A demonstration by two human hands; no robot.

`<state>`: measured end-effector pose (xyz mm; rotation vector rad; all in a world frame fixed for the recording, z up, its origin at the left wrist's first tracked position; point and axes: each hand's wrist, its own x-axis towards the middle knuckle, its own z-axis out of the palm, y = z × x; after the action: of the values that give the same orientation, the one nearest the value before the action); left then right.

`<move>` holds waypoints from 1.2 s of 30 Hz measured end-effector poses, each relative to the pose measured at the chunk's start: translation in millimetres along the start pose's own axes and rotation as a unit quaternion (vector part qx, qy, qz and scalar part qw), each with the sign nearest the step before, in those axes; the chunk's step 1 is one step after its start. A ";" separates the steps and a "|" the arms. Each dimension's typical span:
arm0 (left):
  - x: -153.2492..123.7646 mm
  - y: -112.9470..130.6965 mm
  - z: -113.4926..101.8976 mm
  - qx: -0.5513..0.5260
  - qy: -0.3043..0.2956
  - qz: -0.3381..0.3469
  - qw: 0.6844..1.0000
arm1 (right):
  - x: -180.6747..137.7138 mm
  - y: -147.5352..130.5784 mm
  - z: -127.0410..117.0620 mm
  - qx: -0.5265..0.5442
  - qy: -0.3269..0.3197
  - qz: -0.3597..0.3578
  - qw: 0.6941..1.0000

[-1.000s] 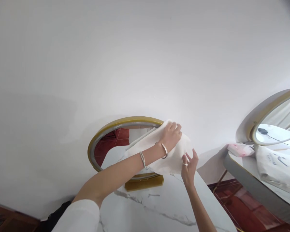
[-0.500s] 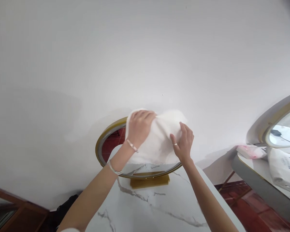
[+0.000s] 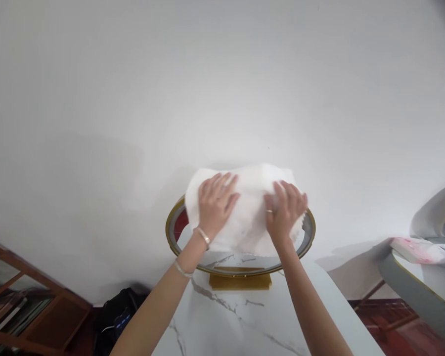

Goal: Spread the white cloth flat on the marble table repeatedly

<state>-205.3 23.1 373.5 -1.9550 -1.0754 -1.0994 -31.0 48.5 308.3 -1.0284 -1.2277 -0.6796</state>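
A white cloth (image 3: pixel 250 210) lies draped over the top and middle of an oval mirror (image 3: pixel 241 272) with a gold frame. My left hand (image 3: pixel 214 205) rests on the left part of the cloth, its fingers spread and pointing up. On the cloth's right part lies my right hand (image 3: pixel 285 210), a ring on one finger, with its fingers apart and slightly blurred. Most of the glass is hidden by the cloth. The mirror stands on a gold base (image 3: pixel 240 283) upon a white marbled tabletop (image 3: pixel 222 321).
A second table (image 3: pixel 422 284) at the right carries a pink and white packet (image 3: pixel 419 249). Part of another mirror (image 3: pixel 443 212) shows behind it. A wooden shelf (image 3: pixel 55 316) and a black bag (image 3: pixel 120 311) are at the lower left. The wall (image 3: pixel 222 89) rises right behind the mirror.
The cloth has been spread flatter and wider over the mirror. My left hand's fingers have opened out, and my right hand lies flatter on the cloth. The view has shifted left.
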 end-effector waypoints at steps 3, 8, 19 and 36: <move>26.6 55.6 38.0 0.003 -0.055 0.123 0.991 | -38.2 41.4 -19.1 -0.013 0.017 0.156 0.988; 21.6 135.1 96.4 -0.013 -0.126 0.301 0.945 | -110.5 77.2 -46.1 -0.032 -0.007 0.440 0.898; 17.9 57.1 41.3 -0.048 0.010 0.044 0.998 | -17.5 43.4 -12.1 0.014 0.046 0.171 0.984; -260.6 -24.1 52.7 -0.041 0.082 -0.480 0.873 | -98.8 -122.6 25.8 0.345 -0.326 -0.230 0.850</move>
<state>-289.4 -11.3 122.5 -1.2900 -2.0027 -1.7846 -172.7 11.0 245.1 -0.3325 -2.1560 -0.1689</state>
